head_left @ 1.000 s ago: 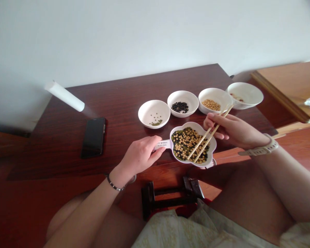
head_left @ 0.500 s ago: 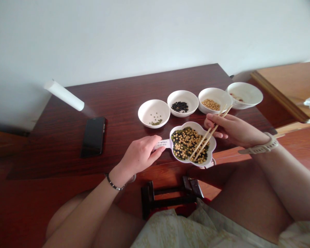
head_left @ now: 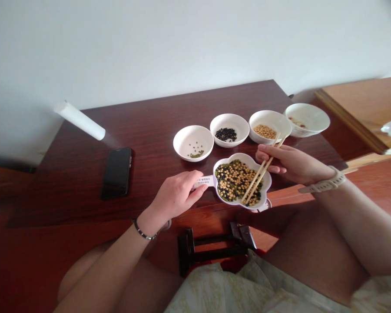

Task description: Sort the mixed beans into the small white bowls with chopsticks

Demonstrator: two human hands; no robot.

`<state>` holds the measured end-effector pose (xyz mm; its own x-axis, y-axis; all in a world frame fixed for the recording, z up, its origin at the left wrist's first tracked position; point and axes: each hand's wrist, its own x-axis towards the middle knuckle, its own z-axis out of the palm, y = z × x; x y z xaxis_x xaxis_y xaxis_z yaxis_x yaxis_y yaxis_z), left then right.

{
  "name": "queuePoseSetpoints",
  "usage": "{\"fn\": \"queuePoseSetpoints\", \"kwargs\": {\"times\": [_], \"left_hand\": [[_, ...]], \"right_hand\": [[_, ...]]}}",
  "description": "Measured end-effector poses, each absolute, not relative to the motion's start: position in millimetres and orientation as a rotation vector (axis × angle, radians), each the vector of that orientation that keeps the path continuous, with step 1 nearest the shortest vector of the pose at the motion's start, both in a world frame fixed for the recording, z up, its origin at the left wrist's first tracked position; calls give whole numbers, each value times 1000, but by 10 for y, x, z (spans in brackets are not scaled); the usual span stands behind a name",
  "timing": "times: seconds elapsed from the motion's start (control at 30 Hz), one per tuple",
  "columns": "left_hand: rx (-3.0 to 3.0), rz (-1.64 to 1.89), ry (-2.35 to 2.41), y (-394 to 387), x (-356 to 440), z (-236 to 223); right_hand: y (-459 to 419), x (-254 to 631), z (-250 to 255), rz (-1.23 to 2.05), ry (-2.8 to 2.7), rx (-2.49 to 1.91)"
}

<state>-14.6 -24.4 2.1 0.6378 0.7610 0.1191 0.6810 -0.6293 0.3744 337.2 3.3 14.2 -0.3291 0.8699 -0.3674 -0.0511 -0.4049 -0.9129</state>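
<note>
My left hand (head_left: 180,194) is closed on the labelled handle of a white flower-shaped dish (head_left: 266,186) at the table's front edge. Yellow, black and green beans (head_left: 233,178) lie mixed inside it. In my right hand (head_left: 282,158) is a pair of wooden chopsticks (head_left: 261,173), their tips down among the beans near the dish's front rim. Whether a bean sits between the tips I cannot tell. Behind the dish stand white bowls: one with green beans (head_left: 196,154), one with black beans (head_left: 226,134), one with yellow beans (head_left: 264,131).
A further white bowl (head_left: 316,123) at the right end holds a few reddish-brown bits. A black phone (head_left: 116,173) lies on the dark wooden table (head_left: 156,114), with a white cylinder (head_left: 80,120) behind it. To the right is a lighter wooden surface (head_left: 358,104).
The chopstick tips have shifted slightly right within the dish. My left hand keeps its hold on the handle, and the bowls look the same.
</note>
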Motion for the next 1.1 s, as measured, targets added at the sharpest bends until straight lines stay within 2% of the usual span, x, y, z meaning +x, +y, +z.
{"fn": "queuePoseSetpoints", "kwargs": {"times": [0.47, 0.8, 1.1], "left_hand": [[2562, 400, 1154, -245, -153, 16], [2580, 414, 1158, -245, -153, 13], [2573, 425, 1154, -252, -159, 10]], "right_hand": [[25, 3344, 182, 1795, -1077, -1226], [-1, 3302, 403, 1718, -1035, -1158], [106, 3413, 545, 1479, -782, -988]]}}
